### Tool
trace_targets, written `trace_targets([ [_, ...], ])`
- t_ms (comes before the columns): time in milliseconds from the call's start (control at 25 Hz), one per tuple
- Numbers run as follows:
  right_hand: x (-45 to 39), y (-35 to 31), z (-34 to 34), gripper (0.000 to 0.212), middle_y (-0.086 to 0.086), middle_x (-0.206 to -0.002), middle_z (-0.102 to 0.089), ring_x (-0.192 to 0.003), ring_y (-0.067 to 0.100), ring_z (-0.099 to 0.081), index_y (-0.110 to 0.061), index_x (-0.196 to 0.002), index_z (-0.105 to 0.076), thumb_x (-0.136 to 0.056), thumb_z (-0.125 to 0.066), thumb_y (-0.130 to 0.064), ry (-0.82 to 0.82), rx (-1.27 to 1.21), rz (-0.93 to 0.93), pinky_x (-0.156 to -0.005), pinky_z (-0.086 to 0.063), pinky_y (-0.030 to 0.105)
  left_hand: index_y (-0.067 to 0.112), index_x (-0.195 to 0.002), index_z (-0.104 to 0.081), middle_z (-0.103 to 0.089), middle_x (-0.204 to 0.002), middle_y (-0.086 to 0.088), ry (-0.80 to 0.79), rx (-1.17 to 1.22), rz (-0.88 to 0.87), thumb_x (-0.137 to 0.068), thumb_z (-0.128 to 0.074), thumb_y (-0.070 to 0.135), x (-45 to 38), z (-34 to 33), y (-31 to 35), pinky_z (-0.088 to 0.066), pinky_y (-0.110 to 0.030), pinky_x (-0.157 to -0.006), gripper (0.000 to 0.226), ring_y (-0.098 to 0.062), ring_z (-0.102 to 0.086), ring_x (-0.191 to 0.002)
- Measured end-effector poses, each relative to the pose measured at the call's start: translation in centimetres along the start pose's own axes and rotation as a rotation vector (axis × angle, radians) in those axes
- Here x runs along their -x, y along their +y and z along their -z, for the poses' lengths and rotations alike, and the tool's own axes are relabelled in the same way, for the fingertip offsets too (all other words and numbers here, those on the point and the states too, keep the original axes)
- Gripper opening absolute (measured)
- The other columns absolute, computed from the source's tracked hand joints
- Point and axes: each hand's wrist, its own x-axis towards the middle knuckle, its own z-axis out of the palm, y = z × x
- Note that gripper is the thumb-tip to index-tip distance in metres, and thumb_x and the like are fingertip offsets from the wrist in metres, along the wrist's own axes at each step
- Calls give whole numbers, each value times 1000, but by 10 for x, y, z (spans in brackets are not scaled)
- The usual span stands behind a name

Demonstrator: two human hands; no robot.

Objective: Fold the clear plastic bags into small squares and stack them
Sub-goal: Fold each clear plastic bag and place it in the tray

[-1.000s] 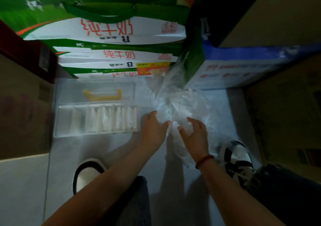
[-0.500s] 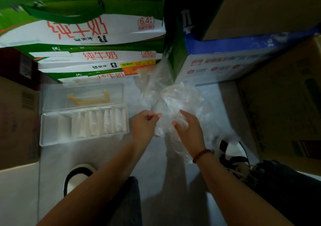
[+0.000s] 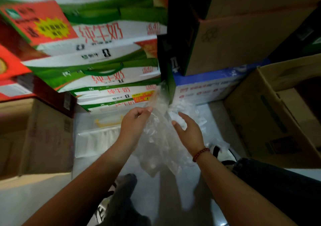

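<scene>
At centre frame, above the floor (image 3: 173, 199): one clear plastic bag (image 3: 156, 135), crumpled, unfolded. Left hand (image 3: 133, 123) pinches its upper edge; right hand (image 3: 189, 133) has its grip wide, fingers spread at the bag's right side. The bag hangs between and below both hands. Risk: slippery film may slide from a one-sided pinch or snag the loose bag pile (image 3: 187, 109) behind. Storage tray (image 3: 97, 139) at left-centre.
</scene>
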Motion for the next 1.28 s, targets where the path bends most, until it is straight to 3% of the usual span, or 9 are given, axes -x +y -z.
trace_targets([
  [240, 43, -88, 47, 45, 2, -138, -49, -122, 19, -49, -25, -134, -48, -94, -49, -46, -136, -291, -83, -101, -40, 30, 5, -76, -66, -64, -81, -25, -143, 25, -144, -77, -69, 43, 51, 39, 102, -44, -38, -73, 38, -27, -56, -74],
  [400, 77, -142, 88, 45, 9, -116, -66, -101, 28, -65, -24, -118, -56, -93, -41, -58, -368, -723, -227, -85, -54, 40, 1, -77, -58, -59, -66, -12, -206, 199, -223, -91, -57, 14, 98, 65, 172, -44, -28, -61, 20, -21, -54, -57],
  [560, 101, -190, 127, 36, 8, -97, -74, -91, 19, -70, -13, -109, -66, -96, -49, -42, -413, -895, -35, -84, -56, 38, 4, -78, -59, -64, -68, -7, -212, 244, -352, -92, -50, 5, 144, 84, 216, -49, -20, -54, 17, -13, -59, -55],
  [640, 113, -210, 148, 32, 18, -112, -68, -105, 33, -64, -5, -114, -65, -96, -54, -29, -356, -882, 45, -96, -48, 48, 10, -77, -58, -62, -67, -2, -165, 236, -392, -90, -47, -1, 164, 86, 228, -47, -18, -52, 20, -9, -59, -55],
  [720, 121, -225, 170, 28, 19, -104, -69, -98, 36, -64, -5, -106, -66, -93, -58, -29, -272, -757, 152, -88, -51, 47, 10, -81, -59, -66, -66, 2, -157, 224, -424, -90, -46, -3, 177, 85, 233, -48, -17, -54, 21, -6, -63, -58],
  [840, 130, -240, 196, 21, 6, -78, -64, -73, 21, -61, -14, -84, -64, -88, -64, -34, -147, -496, 303, -68, -50, 33, 12, -83, -66, -70, -76, 2, -103, 114, -459, -91, -49, 1, 189, 81, 234, -49, -12, -65, 22, -8, -66, -73],
  [920, 137, -247, 207, 11, -1, -74, -64, -65, 9, -60, -15, -91, -67, -91, -62, -25, -113, -425, 398, -60, -49, 24, 19, -86, -69, -69, -88, 4, -65, -5, -508, -94, -53, 12, 196, 74, 230, -46, -9, -69, 19, -7, -62, -83],
  [1120, 145, -243, 199, 15, -1, -91, -71, -83, 15, -68, -20, -103, -68, -88, -65, -23, -101, -281, 510, -74, -57, 29, 32, -117, -63, -60, -109, 22, -93, -12, -460, -90, -57, 41, 197, 52, 217, -43, -10, -76, 29, 8, -54, -100],
  [1280, 146, -241, 188, 3, -9, -75, -67, -70, 2, -62, -29, -87, -66, -86, -67, -26, -90, -200, 565, -64, -53, 19, 30, -103, -67, -67, -99, 21, -103, 135, -450, -86, -64, 30, 194, 38, 214, -48, -9, -74, 17, 9, -60, -93],
])
